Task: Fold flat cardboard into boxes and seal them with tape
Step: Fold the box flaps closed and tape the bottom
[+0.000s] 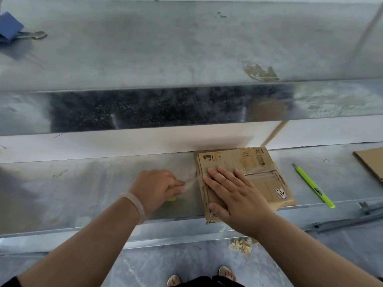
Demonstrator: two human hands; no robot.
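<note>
Partway through sealing: small brown cardboard box (261, 183) on the grey metal bench (93, 183).
Right hand (234, 196) lies flat with fingers spread, pressing the box down near the bench's front edge; left hand (157, 187) pinches a clear tape strip (191, 180) stretched from the box's left side. Folding appears done, sealing unfinished; a flat brown cardboard sheet (371, 162) waits at right.

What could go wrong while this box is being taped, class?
The box overhangs the table's front edge, so the pressing right hand might tip it. The tape stretched from the left hand looks bunched and may stick to itself. The green pen near the edge could roll off.
</note>
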